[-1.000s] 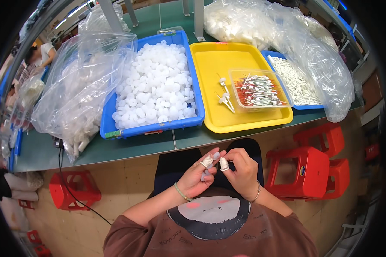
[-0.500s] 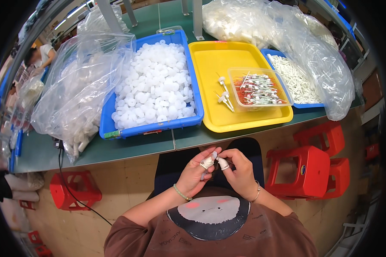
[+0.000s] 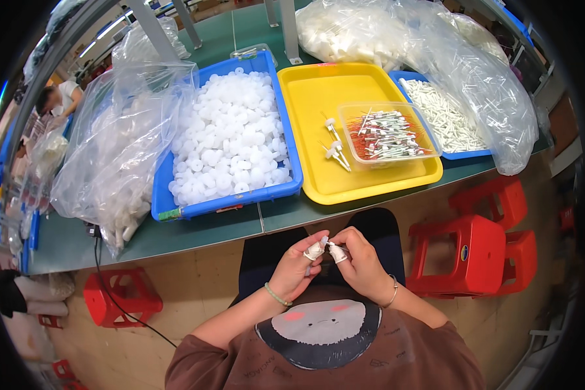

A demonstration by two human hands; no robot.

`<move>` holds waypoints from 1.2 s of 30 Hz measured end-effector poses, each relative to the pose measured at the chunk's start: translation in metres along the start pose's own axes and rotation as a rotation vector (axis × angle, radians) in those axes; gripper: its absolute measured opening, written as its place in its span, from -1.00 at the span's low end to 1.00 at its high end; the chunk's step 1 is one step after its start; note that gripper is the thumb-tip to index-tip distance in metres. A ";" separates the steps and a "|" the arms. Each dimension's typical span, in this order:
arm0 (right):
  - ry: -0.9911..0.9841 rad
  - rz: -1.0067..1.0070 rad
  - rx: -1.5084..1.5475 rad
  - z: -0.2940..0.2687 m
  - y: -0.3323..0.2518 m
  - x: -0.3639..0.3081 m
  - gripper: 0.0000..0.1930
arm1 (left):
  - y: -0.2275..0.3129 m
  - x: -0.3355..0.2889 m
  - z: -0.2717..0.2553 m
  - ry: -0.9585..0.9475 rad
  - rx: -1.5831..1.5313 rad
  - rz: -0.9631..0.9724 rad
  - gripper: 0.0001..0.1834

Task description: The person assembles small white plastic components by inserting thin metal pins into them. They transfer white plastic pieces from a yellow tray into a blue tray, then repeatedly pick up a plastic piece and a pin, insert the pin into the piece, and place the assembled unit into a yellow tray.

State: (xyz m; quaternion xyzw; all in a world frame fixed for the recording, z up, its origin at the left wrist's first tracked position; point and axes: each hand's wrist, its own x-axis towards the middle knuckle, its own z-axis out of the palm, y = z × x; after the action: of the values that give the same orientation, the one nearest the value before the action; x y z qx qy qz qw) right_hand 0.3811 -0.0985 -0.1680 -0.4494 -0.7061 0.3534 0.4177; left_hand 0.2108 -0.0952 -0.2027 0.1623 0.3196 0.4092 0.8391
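Observation:
Above my lap, at the table's front edge, both hands meet fingertip to fingertip. My left hand [image 3: 297, 268] is closed in a pinch on a small whitish disc [image 3: 324, 240]. White wrapping covers fingers on both hands. My right hand [image 3: 365, 265] is closed too, its thumb and forefinger pressed together at the disc; whatever they grip is too small to make out. Beyond them, a blue tray [image 3: 232, 205] holds a heap of white translucent discs. A yellow tray [image 3: 325, 185] bears several loose pin-like pieces with discs [image 3: 336, 149] and a clear tub [image 3: 391, 156] of wired white pieces.
Another blue tray [image 3: 469, 155] of short white tubes stands right. Plastic bags of white parts lie at the left [image 3: 114, 156] and far right [image 3: 403, 39]. Red stools [image 3: 465, 257] flank me; a black cable [image 3: 120, 305] hangs at left. Metal posts [image 3: 289, 32] rise behind.
The whole view has shifted and tilted slightly. My hands stay together in nearly the same pose, with the right fingertips a little closer in front of the disc.

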 end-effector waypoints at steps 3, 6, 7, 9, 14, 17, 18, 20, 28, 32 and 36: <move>-0.054 0.233 0.296 0.002 0.006 -0.001 -0.90 | -0.004 0.002 -0.004 -0.052 -0.122 -0.018 -0.64; -0.125 0.511 0.650 -0.002 0.000 0.004 -0.94 | -0.005 0.001 -0.004 -0.059 -0.187 -0.036 -0.66; -0.152 0.577 0.708 -0.004 -0.001 0.006 -0.94 | -0.005 0.001 -0.004 -0.051 -0.190 -0.040 -0.67; -0.135 0.452 0.575 -0.002 -0.001 0.004 -0.94 | -0.006 -0.002 -0.001 -0.054 -0.183 -0.009 -0.68; -0.033 -0.313 -0.286 0.006 0.007 0.002 -0.78 | -0.009 -0.003 -0.001 -0.064 -0.108 0.074 -0.69; -0.049 -0.351 -0.289 0.005 0.013 0.000 -0.68 | -0.005 -0.005 0.002 -0.039 0.066 0.131 -0.69; -0.033 -0.337 -0.212 0.006 0.015 0.000 -0.68 | -0.003 -0.006 0.003 -0.019 0.178 0.164 -0.69; 0.001 -0.313 -0.060 0.006 0.017 -0.001 -0.66 | 0.002 -0.007 0.007 -0.007 0.425 0.298 -0.68; 0.580 -0.231 -0.502 -0.127 -0.006 0.042 -0.82 | 0.010 -0.018 0.020 0.011 0.423 0.285 -0.74; 0.403 -0.043 -0.823 -0.226 0.031 0.083 -0.74 | 0.014 -0.017 0.027 -0.008 0.559 0.292 -0.73; 0.204 -0.046 -0.862 -0.250 0.058 0.113 -0.74 | 0.016 -0.016 0.025 -0.012 0.479 0.335 -0.71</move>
State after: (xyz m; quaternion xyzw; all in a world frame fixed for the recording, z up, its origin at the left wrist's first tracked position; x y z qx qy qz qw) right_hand 0.6001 0.0573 -0.0871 -0.5991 -0.7541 -0.0289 0.2675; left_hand 0.2111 -0.0983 -0.1690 0.4087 0.3710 0.4538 0.6996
